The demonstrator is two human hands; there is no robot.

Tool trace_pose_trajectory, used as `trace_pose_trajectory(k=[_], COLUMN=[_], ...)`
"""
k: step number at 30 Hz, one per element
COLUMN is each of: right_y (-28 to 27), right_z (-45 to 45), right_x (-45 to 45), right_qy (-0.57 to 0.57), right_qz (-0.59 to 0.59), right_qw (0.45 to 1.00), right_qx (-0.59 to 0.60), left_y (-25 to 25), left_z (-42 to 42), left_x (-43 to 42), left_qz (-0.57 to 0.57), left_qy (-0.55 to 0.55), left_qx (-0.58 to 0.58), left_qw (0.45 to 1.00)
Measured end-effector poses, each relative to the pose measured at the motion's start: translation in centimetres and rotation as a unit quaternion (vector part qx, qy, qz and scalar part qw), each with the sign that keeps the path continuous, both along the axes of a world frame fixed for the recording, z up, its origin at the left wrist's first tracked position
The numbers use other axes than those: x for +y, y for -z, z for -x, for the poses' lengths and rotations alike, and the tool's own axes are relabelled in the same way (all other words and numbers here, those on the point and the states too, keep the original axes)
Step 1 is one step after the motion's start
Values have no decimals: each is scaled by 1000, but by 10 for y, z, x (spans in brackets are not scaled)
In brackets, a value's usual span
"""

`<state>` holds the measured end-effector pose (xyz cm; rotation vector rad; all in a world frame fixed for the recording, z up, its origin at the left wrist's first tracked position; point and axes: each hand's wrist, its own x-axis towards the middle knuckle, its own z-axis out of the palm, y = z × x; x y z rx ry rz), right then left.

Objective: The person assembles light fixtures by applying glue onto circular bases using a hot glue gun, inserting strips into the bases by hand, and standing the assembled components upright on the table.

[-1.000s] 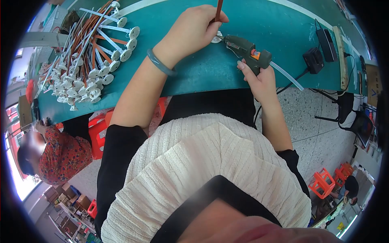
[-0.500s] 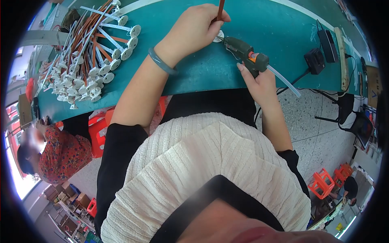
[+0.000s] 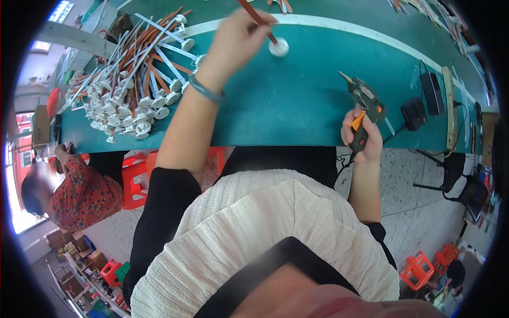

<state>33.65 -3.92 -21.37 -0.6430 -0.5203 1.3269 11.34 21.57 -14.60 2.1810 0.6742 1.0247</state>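
My left hand is closed on a brown strip near the far side of the table. At the strip's lower end is a round white disc, just right of my fingers. My right hand grips the handle of a dark green hot glue gun with an orange trigger. The gun's nozzle points up and to the left, well apart from the disc. Left of my left arm lies a large heap of brown and white strips with white discs on their ends.
A green table spans the view. At its right are a black power adapter, a black block with a cord, and a wooden strip. A person in a floral top sits at left near red stools.
My right hand has drawn the glue gun right and toward me, away from the disc, and turned it. My left hand has moved left with the brown strip, which now tilts.
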Motion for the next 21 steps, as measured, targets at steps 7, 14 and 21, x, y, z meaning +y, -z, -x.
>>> trace_pose_trajectory(k=[7, 14, 21], right_y=[10, 3, 6], right_z=[-4, 0, -3], right_x=[3, 5, 6], right_qy=[13, 9, -2], right_qz=[4, 3, 7], right_qw=[999, 999, 999], right_qx=[40, 32, 37], left_y=[-3, 12, 10], left_z=[9, 2, 9], left_x=[152, 194, 190], left_qz=[-87, -44, -69], left_qy=[-192, -213, -217], left_qx=[43, 104, 178], left_qw=[977, 971, 957])
